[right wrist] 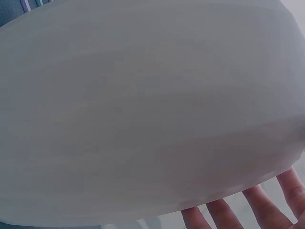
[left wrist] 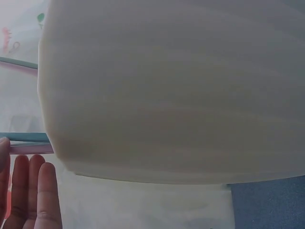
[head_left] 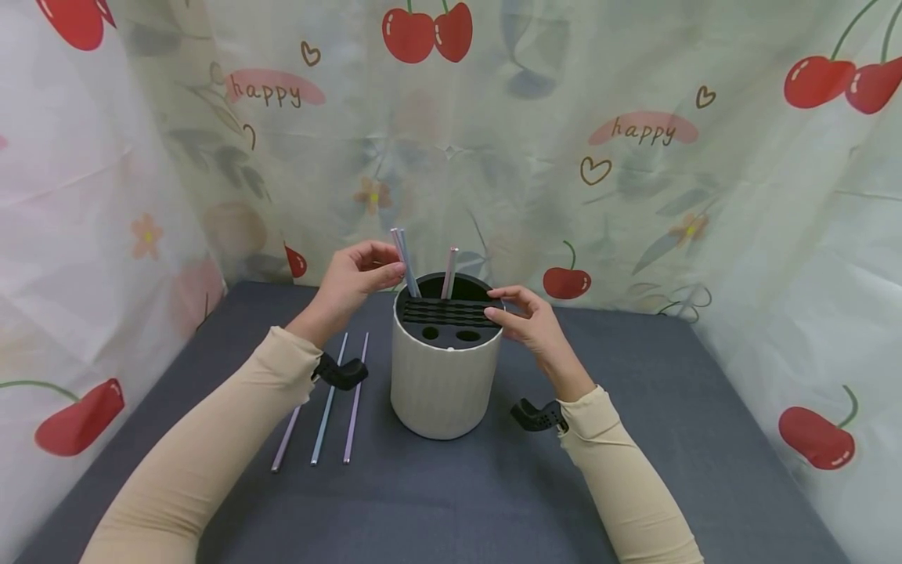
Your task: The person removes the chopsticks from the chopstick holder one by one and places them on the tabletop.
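A white ribbed utensil holder (head_left: 440,392) with a black slotted top (head_left: 451,313) stands upright on the table. At its left rear, my left hand (head_left: 359,274) pinches a blue and a pink chopstick (head_left: 407,262) near their upper part, their lower ends inside the rear opening. The left wrist view shows the thumb on the blue chopstick (left wrist: 28,137), with other fingers (left wrist: 47,195) stretched out beside it. More chopsticks (head_left: 451,270) stand in the same opening. My right hand (head_left: 528,317) holds the holder's right rim, its fingers (right wrist: 267,207) spread along the far side.
Three chopsticks (head_left: 355,407), pink and blue, lie side by side on the dark grey tablecloth (head_left: 620,470), left of the holder and partly under my left forearm. A cherry-print curtain (head_left: 451,157) hangs close behind and along both sides of the table.
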The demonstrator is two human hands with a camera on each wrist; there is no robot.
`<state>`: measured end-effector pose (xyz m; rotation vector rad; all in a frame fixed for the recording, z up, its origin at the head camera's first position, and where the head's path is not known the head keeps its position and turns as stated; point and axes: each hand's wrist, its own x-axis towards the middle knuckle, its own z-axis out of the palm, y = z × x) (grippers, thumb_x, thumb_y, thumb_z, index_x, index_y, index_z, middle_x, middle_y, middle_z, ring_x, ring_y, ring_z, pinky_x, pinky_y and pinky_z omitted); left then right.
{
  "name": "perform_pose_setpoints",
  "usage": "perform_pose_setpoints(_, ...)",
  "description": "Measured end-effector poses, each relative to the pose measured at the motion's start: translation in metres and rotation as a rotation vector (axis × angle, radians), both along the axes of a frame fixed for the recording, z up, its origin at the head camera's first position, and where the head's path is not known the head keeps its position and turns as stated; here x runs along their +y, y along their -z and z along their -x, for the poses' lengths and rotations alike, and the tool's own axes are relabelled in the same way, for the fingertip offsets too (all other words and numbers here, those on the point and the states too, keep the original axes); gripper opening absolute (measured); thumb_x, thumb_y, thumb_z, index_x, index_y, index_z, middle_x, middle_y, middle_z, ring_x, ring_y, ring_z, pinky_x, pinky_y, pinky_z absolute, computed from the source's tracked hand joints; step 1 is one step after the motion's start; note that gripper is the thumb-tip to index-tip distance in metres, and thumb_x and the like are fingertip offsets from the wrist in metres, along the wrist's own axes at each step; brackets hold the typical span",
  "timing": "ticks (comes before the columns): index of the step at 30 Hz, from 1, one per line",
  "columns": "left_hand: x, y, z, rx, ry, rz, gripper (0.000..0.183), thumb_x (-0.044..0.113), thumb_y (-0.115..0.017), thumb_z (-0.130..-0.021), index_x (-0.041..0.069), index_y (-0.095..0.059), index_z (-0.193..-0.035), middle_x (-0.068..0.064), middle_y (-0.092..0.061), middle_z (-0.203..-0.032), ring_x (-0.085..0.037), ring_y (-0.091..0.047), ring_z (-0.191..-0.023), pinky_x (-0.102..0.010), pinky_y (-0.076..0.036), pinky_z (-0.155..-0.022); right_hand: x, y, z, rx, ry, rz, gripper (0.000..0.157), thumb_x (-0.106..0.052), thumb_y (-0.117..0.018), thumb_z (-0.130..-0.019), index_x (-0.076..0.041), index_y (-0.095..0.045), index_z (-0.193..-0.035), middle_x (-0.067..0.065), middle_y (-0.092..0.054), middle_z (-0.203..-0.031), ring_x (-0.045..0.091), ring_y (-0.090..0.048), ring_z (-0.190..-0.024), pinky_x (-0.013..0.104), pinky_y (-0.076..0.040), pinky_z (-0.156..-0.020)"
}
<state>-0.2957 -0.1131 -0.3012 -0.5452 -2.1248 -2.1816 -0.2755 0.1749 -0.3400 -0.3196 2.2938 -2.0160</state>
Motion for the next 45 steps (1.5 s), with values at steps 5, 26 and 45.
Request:
perform_pose_setpoints(5, 0.002, -0.001, -0.001, 0.006, 0.001, 0.003, 0.011, 0.008, -0.07, -0.088, 0.011, -0.065, -0.098, 0.004, -0.066, -0.09, -0.007, -0.066, -0.084, -0.022, -0.058, -0.08, 0.0, 0.0, 0.0, 0.007, -0.003, 0.009, 0.041, -0.018, -0.068, -0.091, -0.005, -0.055, -0.127, 0.009, -0.046, -0.14, 0.02, -0.056, -0.115, 0.05, -0.047, -0.101)
perform_pose_setpoints(26, -0.042, -0.133, 0.007, 0.348, -0.245, -0.498, 0.035, -0.002, -0.076, -0.078, 0.005, -0.068, -0.111, -0.01, -0.065, -0.08, -0.02, -0.067, -0.07, -0.028, -0.06, -0.07, 0.0, -0.002, -0.001, -0.002, 0.003, 0.0, 0.034, -0.018, -0.068, -0.091, -0.012, -0.059, -0.122, 0.008, -0.046, -0.142, 0.028, -0.052, -0.126, 0.054, -0.043, -0.105)
perform_pose_setpoints(45, -0.139, 0.056, 0.04, -0.17, -0.322, 0.459, 0.045, 0.011, -0.065, -0.093, -0.004, -0.054, -0.134, -0.008, -0.068, -0.095, -0.003, -0.065, -0.072, -0.023, -0.059, -0.068, 0.0, 0.002, 0.002, 0.001, 0.007, -0.004, 0.036, -0.017, -0.068, -0.091, -0.008, -0.057, -0.125, 0.009, -0.045, -0.142, 0.029, -0.051, -0.126, 0.055, -0.043, -0.105)
